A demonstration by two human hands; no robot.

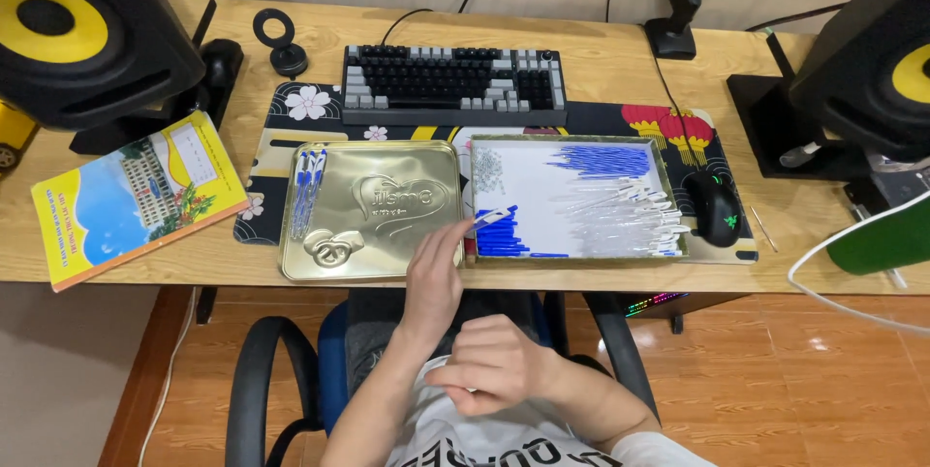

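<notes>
**At the lower middle of the frame, a pen part held over the tray's corner**

At the lower middle of the frame, the left hand [433, 278] reaches up from the person's lap and pinches one blue-and-white pen part [491, 218] between its fingertips, right at the lower left corner of the open tin tray [471, 198]. The right hand [499, 365] sits lower, near the chest, curled shut; something thin shows under its fingers, but what it is cannot be told.

Inside the tray lie three heaps: blue caps [506, 237] at the lower left, blue refills [603, 159] at the upper right, and clear barrels [620, 217] across the right half. They are too many and too small to count. Just left of the tray lies one gold tin lid [371, 210], embossed, with a short row of finished pens [308, 188] along its left edge; their count is unclear.

Both rest on one patterned desk mat [291, 113] on the wooden counter [601, 55]. Above them is one keyboard [452, 85]; to the right, one black mouse [715, 205]. One yellow book [136, 198] lies at the left. Two black speakers with yellow cones stand at the upper corners, the left speaker [87, 26] and the right speaker [867, 65].
</notes>
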